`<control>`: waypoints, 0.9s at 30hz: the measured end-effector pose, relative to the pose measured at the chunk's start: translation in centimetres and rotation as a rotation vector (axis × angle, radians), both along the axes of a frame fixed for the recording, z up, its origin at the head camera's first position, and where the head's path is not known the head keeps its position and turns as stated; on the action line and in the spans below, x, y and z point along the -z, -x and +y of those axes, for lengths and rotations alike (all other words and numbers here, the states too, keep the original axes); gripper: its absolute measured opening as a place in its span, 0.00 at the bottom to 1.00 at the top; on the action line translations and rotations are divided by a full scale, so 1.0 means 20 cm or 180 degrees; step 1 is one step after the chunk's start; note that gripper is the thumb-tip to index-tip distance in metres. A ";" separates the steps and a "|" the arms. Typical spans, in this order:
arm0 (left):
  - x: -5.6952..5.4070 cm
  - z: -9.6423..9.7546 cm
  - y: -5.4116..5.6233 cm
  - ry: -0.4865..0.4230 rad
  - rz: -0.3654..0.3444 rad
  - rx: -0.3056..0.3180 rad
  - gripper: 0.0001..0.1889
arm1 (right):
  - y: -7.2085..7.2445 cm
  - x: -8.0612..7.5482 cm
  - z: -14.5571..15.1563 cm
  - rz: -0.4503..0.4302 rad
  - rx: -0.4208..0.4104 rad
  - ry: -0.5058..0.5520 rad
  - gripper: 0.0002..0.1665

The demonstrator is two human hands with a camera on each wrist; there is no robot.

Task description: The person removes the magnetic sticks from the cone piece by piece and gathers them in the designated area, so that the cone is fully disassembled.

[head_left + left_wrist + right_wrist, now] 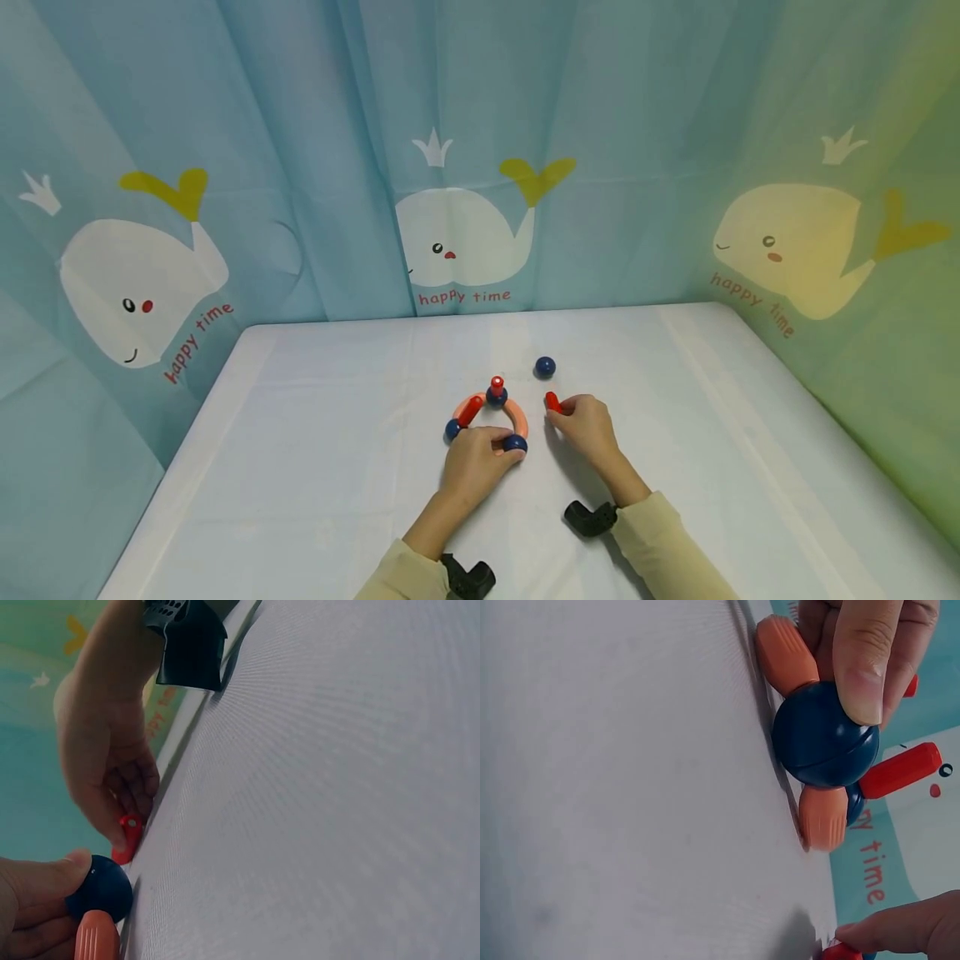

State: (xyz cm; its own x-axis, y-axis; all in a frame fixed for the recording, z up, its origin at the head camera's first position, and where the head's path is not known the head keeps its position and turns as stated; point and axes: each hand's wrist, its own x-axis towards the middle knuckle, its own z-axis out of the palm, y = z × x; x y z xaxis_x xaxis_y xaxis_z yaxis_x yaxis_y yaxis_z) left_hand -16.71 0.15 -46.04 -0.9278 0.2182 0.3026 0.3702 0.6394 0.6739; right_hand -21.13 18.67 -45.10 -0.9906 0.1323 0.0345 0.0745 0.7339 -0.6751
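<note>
A ring of curved orange pieces (pixel 519 417) joined by blue balls lies on the table. My left hand (pixel 474 463) pinches the near blue ball (pixel 515 443) between thumb and fingers; the right wrist view shows orange pieces on two sides of this ball (pixel 825 735). Red rods stand up from the other two balls: one rod (pixel 497 384) on the far ball (pixel 497 399), another rod (pixel 471 411) on the left ball (pixel 453 429). To the right of the ring, my right hand (pixel 591 428) pinches a separate red rod (pixel 552 402), with a hole showing in its end in the left wrist view.
A loose blue ball (pixel 545 367) sits beyond my right hand. The white-covered table (pixel 322 467) meets a blue-green curtain (pixel 337 167) with whale prints at its back and sides. Black wrist mounts (pixel 590 518) hang beside both sleeves.
</note>
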 end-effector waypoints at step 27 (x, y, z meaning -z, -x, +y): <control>-0.03 -0.30 0.15 -0.1326 0.0955 0.0814 0.21 | -0.04 -0.03 -0.10 0.1206 -0.0104 0.0335 0.16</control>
State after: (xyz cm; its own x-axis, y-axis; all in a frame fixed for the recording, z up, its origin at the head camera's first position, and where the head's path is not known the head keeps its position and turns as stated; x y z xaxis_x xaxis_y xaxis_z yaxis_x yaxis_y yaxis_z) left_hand -19.73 -5.92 -45.39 -0.7214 0.2304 0.6530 0.6921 0.2072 0.6915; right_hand -20.28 16.66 -44.44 -0.9140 0.1231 0.3865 -0.2168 0.6570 -0.7220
